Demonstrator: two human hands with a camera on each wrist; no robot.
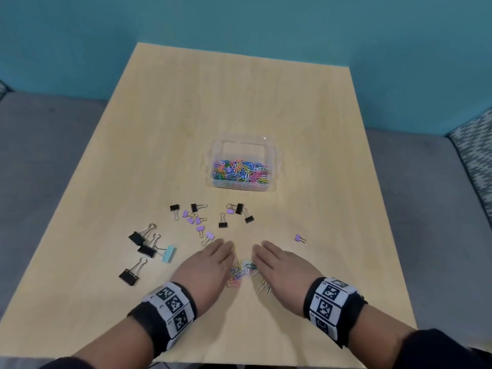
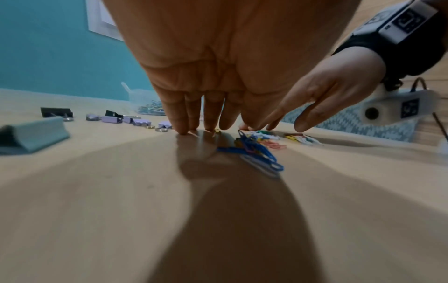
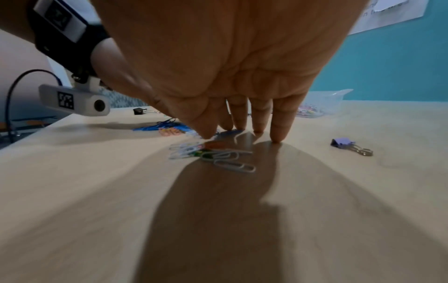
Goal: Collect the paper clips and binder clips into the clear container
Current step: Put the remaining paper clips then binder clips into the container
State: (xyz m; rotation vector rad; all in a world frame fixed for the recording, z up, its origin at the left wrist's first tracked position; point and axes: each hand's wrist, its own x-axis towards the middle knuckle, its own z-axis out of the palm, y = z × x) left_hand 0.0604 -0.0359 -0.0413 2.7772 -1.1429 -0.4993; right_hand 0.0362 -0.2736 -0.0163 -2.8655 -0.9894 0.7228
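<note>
A clear container [image 1: 270,145] half full of coloured paper clips stands mid-table. A small heap of loose paper clips [image 1: 243,270] lies near the front edge, between my two hands. My left hand [image 1: 210,258] and right hand [image 1: 274,259] stand on either side of it, fingers straight, tips on the wood. In the left wrist view the left fingertips [image 2: 181,130] touch the table beside blue clips [image 2: 254,155]. In the right wrist view the right fingertips [image 3: 276,138] press down next to pale clips [image 3: 218,155]. Black, purple and one teal binder clip [image 1: 169,253] lie scattered to the left and ahead.
A lone purple binder clip [image 1: 299,238] lies right of my right hand. Large black binder clips [image 1: 129,276] sit near the table's left edge. The wooden table [image 1: 319,129] ends at a teal wall behind; grey cushions flank it.
</note>
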